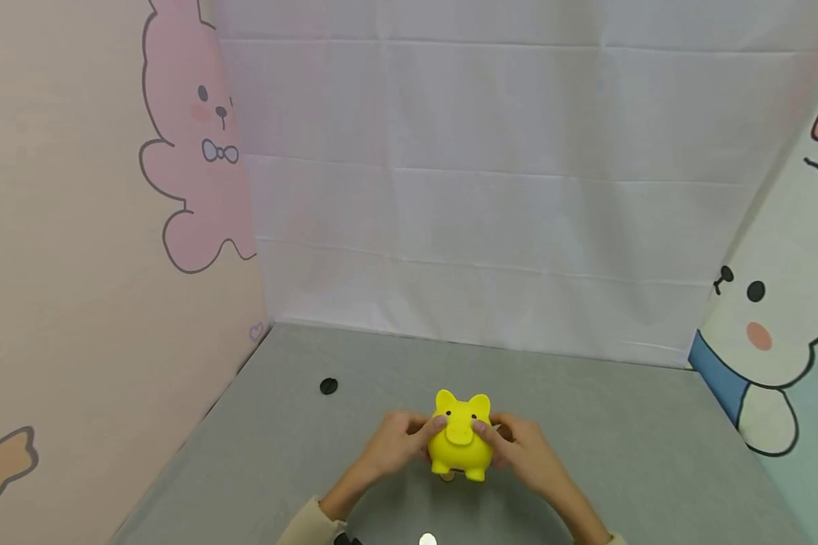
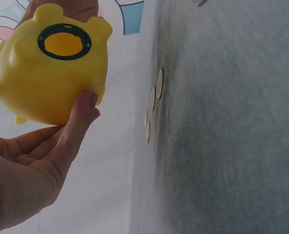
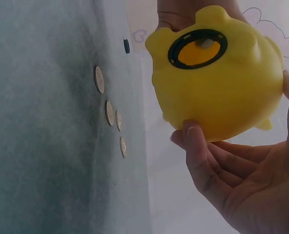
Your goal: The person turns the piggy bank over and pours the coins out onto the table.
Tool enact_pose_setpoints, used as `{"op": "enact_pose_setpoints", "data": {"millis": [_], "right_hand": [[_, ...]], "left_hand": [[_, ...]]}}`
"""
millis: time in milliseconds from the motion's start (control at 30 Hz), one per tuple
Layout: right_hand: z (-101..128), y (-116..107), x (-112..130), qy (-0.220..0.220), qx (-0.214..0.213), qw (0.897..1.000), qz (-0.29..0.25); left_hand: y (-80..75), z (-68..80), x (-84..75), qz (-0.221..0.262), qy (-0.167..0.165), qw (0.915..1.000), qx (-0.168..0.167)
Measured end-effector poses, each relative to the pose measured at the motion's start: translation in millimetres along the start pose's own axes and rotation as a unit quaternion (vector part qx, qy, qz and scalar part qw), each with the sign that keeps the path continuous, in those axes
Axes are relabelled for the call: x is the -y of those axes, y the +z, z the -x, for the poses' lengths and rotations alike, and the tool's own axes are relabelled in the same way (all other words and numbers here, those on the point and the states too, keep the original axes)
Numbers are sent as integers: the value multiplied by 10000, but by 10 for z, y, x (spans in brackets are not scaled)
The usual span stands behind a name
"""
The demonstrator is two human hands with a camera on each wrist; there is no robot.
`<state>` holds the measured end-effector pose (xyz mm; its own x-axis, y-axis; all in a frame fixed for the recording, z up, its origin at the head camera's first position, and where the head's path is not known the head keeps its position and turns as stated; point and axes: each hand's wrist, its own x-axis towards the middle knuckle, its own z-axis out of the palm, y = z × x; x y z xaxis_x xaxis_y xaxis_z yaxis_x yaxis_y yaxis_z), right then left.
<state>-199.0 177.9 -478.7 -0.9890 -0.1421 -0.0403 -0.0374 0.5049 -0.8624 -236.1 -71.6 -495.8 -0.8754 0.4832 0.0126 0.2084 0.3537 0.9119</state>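
Observation:
Both hands hold a yellow piggy bank (image 1: 460, 452) up over the table, its snout towards the head camera. My left hand (image 1: 394, 443) grips one side, thumb on the pig's face and fingers behind. On the other side my right hand (image 1: 528, 454) grips it the same way. Both wrist views show the underside, where a dark ring (image 3: 175, 57) surrounds an uncovered round hole; something greyish (image 3: 204, 43) shows inside it. Several coins lie flat on the table below, among them one coin (image 2: 160, 84) in the left wrist view and one coin (image 3: 99, 79) in the right.
A round black plug (image 1: 329, 386) lies on the grey tabletop (image 1: 620, 431), back and left of the hands. One bright coin (image 1: 427, 539) is at the bottom edge of the head view. A white cloth (image 1: 491, 189) hangs behind the table, with cartoon-printed walls (image 1: 75, 227) at both sides.

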Motion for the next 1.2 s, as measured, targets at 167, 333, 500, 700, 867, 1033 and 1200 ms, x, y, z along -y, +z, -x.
{"op": "enact_pose_setpoints", "data": {"millis": [167, 333, 500, 700, 867, 1033, 1200], "right_hand": [[-12, -1, -4, 60, 153, 9999, -29], [-16, -19, -18, -49, 247, 9997, -52], [1, -47, -98, -964, 231, 9951, 62], [-2, -31, -171, -2049, -228, 9785, 97], [-2, -26, -192, -3120, -777, 9456, 493], [-17, -27, -184, -3253, -833, 9403, 559], [-21, -1, -202, -3422, -873, 9340, 537]], "left_hand": [[0, 8, -4, 323, -188, 9993, 66], [-44, 8, 10, 77, -124, 9999, 45], [-105, 49, 42, 238, 183, 9995, 107], [-109, 79, 34, 305, 934, 9950, -150], [-79, 77, 58, -248, 2323, 9701, -661], [-70, 55, 86, -471, 2632, 9596, -879], [-61, 69, 107, -529, 2572, 9613, -834]]}}
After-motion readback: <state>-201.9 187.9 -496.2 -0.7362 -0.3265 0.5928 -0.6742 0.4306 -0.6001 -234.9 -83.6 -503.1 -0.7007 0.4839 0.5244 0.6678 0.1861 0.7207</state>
